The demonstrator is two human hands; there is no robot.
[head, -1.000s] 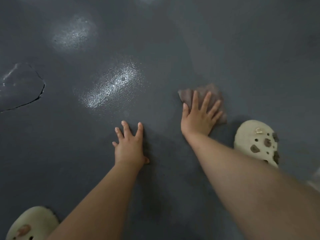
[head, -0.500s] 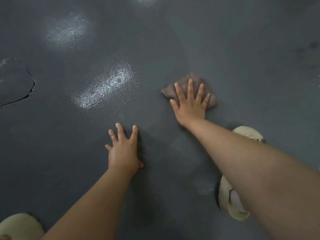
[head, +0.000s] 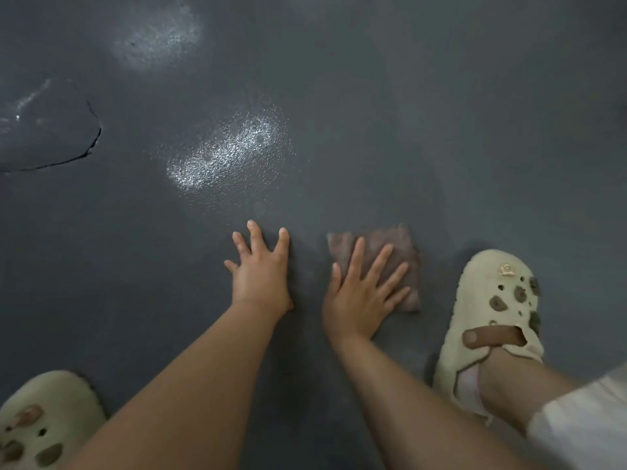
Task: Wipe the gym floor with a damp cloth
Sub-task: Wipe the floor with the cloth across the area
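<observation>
A small brown cloth [head: 397, 245] lies flat on the dark grey gym floor [head: 390, 113]. My right hand [head: 363, 290] presses down on the cloth with straight, spread fingers and covers its lower left part. My left hand [head: 261, 271] rests flat on the bare floor just left of the cloth, fingers spread, holding nothing. The two hands lie close together near the middle of the view.
My right foot in a cream clog [head: 492, 313] stands just right of the cloth. The left clog [head: 44, 422] shows at the bottom left. A crack [head: 86, 147] in the floor runs at the far left. Shiny patches [head: 224, 154] glint ahead of my hands.
My right hand has dragged the cloth back toward me and slightly right, so it now lies beside the left hand. The left hand stays planted on the floor.
</observation>
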